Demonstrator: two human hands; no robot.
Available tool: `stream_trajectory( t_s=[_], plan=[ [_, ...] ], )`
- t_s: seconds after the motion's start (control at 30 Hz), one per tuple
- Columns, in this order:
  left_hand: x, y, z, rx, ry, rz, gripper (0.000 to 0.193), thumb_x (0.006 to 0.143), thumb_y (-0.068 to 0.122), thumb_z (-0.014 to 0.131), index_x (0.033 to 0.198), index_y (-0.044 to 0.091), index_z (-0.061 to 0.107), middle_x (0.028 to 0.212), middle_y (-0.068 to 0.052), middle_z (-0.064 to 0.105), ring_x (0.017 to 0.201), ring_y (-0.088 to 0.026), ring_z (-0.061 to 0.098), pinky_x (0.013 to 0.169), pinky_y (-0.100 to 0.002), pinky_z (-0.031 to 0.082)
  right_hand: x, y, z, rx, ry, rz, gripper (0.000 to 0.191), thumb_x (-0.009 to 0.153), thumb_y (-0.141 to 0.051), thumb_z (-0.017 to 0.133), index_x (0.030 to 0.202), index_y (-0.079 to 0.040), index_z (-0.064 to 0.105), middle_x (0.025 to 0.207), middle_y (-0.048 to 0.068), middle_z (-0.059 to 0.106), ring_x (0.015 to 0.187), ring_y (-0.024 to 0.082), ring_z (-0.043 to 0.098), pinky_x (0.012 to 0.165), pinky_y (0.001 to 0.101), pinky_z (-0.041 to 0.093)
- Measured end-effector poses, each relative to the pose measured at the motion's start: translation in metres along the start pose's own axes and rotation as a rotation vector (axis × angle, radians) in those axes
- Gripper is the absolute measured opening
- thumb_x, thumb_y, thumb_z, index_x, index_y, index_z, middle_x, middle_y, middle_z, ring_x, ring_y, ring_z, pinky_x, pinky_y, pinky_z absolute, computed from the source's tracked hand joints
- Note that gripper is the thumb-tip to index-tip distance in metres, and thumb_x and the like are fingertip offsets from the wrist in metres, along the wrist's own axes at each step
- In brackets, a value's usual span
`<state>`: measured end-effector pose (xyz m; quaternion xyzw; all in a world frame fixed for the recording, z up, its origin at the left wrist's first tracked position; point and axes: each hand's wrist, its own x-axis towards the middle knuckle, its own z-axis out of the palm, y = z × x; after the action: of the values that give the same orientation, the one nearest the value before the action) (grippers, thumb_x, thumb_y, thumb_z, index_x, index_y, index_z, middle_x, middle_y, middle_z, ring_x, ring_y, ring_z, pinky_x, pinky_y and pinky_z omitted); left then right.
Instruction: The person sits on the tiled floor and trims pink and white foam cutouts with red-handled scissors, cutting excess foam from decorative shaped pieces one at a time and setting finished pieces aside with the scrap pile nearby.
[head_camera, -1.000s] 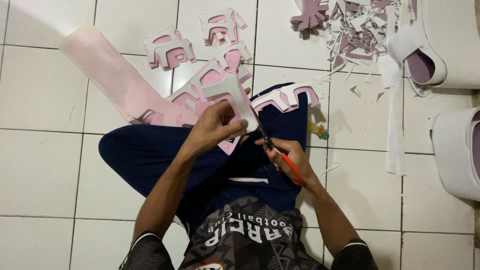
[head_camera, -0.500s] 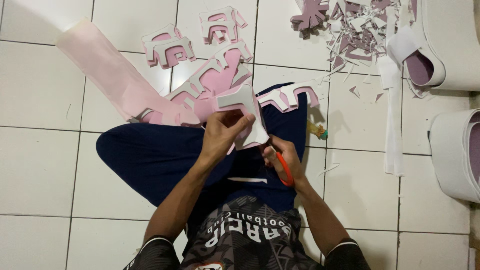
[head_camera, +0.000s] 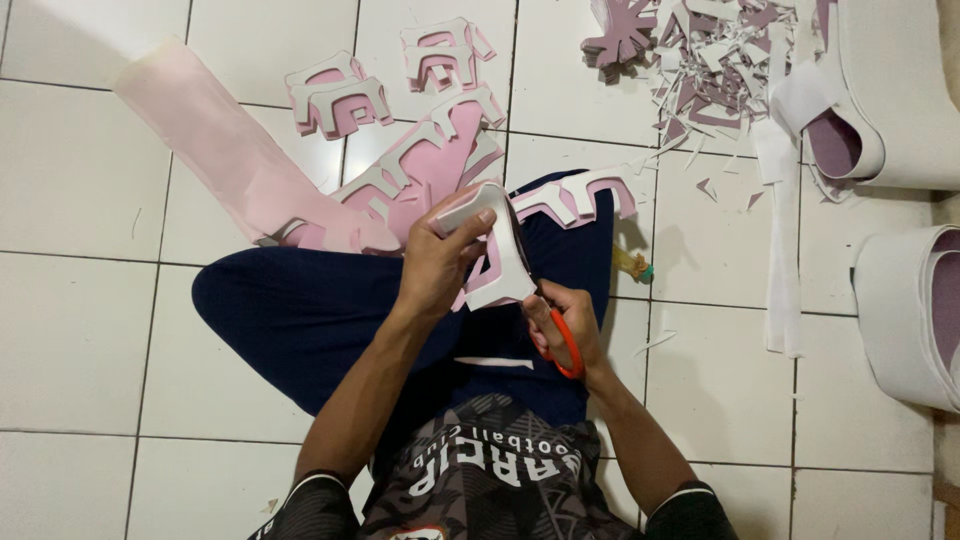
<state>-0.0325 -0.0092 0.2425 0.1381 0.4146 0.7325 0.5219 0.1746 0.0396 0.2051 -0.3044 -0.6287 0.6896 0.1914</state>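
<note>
I sit cross-legged on a white tiled floor in dark blue trousers. My left hand (head_camera: 440, 262) grips a white and pink foam cut-out piece (head_camera: 500, 262), held up over my lap. My right hand (head_camera: 560, 322) holds orange-handled scissors (head_camera: 568, 345), whose blades reach up into the lower edge of the foam piece. A thin white foam strip (head_camera: 492, 363) lies on my lap below the hands.
Several cut foam shapes (head_camera: 340, 98) lie on the tiles ahead, beside a pink foam roll (head_camera: 220, 150). A heap of foam scraps (head_camera: 710, 60) sits at the top right. White foam rolls (head_camera: 910, 320) stand at the right edge. A small bottle (head_camera: 632, 266) lies by my knee.
My left hand has turned the foam piece and drawn it closer to my body. My right hand with the scissors has shifted left and up toward the piece.
</note>
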Motion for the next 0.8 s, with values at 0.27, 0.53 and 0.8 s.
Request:
stream_trajectory(
  t_s=[0.27, 0.53, 0.8],
  plan=[
    [-0.013, -0.005, 0.009, 0.069, -0.006, -0.076, 0.045, 0.093, 0.011, 0.073, 0.133, -0.005, 0.063, 0.098, -0.007, 0.072, 0.082, -0.012, 0.068, 0.073, -0.028, 0.059, 0.001, 0.007, 0.005, 0.165, 0.034, 0.050, 0.063, 0.093, -0.062, 0.060, 0.100, 0.001, 0.067, 0.062, -0.003, 0.052, 0.045, 0.003, 0.045, 0.038, 0.0201, 0.037],
    [-0.007, 0.019, -0.012, 0.403, -0.122, -0.069, 0.040, 0.092, 0.009, 0.075, 0.129, -0.004, 0.071, 0.087, -0.002, 0.069, 0.075, -0.008, 0.059, 0.068, -0.023, 0.050, 0.004, -0.004, -0.011, 0.033, -0.065, -0.004, 0.067, 0.094, -0.064, 0.060, 0.112, 0.000, 0.065, 0.066, -0.006, 0.050, 0.052, 0.001, 0.047, 0.044, 0.0182, 0.037],
    [-0.002, 0.025, -0.029, 0.577, -0.156, -0.101, 0.038, 0.088, 0.010, 0.074, 0.124, -0.001, 0.073, 0.083, 0.001, 0.072, 0.072, -0.005, 0.062, 0.066, -0.021, 0.052, 0.010, 0.007, -0.023, -0.111, -0.087, 0.062, 0.058, 0.098, -0.056, 0.060, 0.099, 0.002, 0.069, 0.058, -0.002, 0.050, 0.043, 0.004, 0.044, 0.040, 0.0199, 0.033]
  ],
)
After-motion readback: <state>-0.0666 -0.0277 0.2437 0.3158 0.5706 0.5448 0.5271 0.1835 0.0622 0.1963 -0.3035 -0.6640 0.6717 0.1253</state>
